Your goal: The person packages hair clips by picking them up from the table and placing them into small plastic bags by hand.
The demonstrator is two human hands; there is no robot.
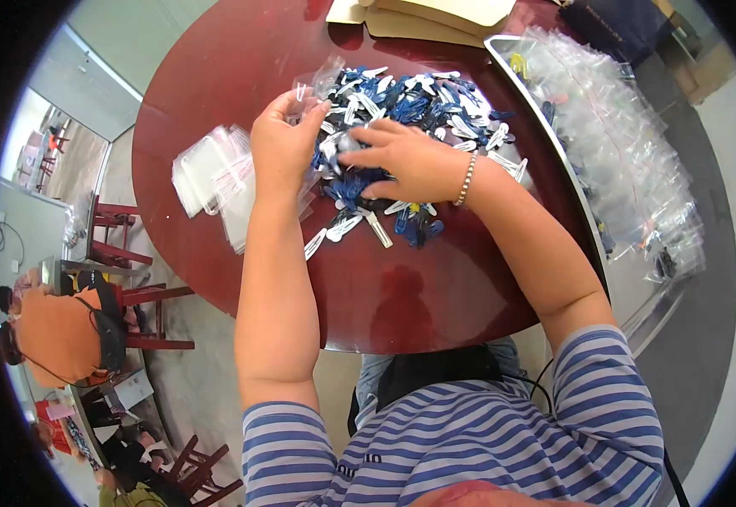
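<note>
A pile of white, blue and dark hair clips (pixel 410 100) lies on the dark red round table (pixel 207 76). My left hand (pixel 287 139) is at the pile's left edge, its thumb and fingers pinching a small clear plastic bag (pixel 324 80). My right hand (pixel 410 160), with a beaded bracelet on the wrist, reaches over the pile with fingers spread and slightly blurred; whether a clip is under the fingertips is hidden. Flat clear bags (pixel 216 177) lie in a stack left of my left forearm. A loose white clip (pixel 379 230) sits at the pile's near edge.
A white-rimmed tray (pixel 545 127) heaped with filled clear bags (pixel 613 144) stands on the right. Cardboard (pixel 427 21) lies at the table's far edge, a dark bag (pixel 613 29) beyond it. People sit at the left, one in an orange top (pixel 59 329), near red stools.
</note>
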